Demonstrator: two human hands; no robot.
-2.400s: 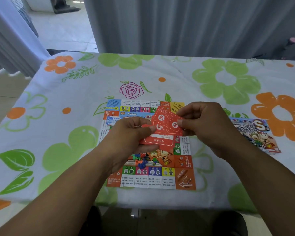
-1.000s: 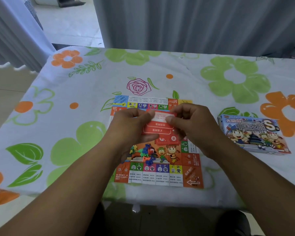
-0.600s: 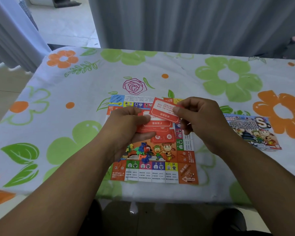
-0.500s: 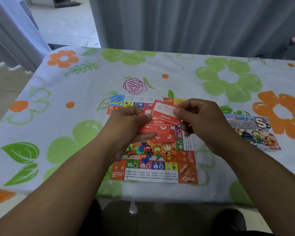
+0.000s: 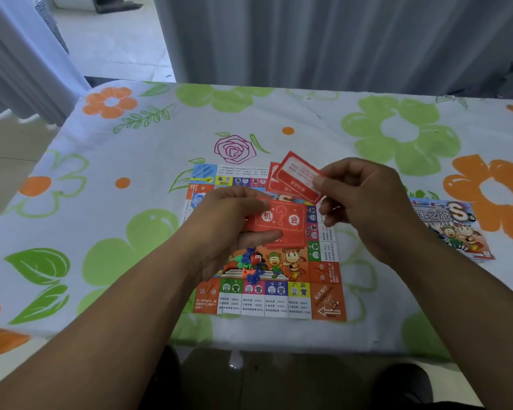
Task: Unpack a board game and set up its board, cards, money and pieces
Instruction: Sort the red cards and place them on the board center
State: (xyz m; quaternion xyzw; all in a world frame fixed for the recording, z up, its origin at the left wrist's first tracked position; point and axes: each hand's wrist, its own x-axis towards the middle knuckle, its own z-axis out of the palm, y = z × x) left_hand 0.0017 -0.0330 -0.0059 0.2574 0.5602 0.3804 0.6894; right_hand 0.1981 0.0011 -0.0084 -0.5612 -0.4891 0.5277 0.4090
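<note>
The one container in sight is the game box [image 5: 453, 229], a flat carton with cartoon figures on its lid. It lies on the flowered tablecloth [image 5: 125, 161] just to the right of the game board [image 5: 326, 294]. Its near left part is hidden behind the right forearm, and I cannot tell whether it is open or what is in it.

The single board lies flat near the table's near edge, with coloured squares round its rim and cartoon art in the middle. On that art, near the left wrist, sits a small heap of plastic pieces [image 5: 251, 264] in blue, orange, green and red. They are too tangled to count.

The left hand [image 5: 222, 232] is above the board's left half. Its thumb lies on top of a stack of red cards [image 5: 280, 220] and its fingers are curled beneath. The top card shows a question mark, and at least one more card sticks out under it on the near right side.

The right hand [image 5: 367, 199] is above the board's far right corner. It pinches the printed-side red cards [image 5: 295, 179] between thumb and forefinger, with the other fingers curled under. Two cards show here, the second peeking out at the left. The two sets of cards are apart.

Grey curtains [image 5: 323, 39] hang beyond the table's far edge.
</note>
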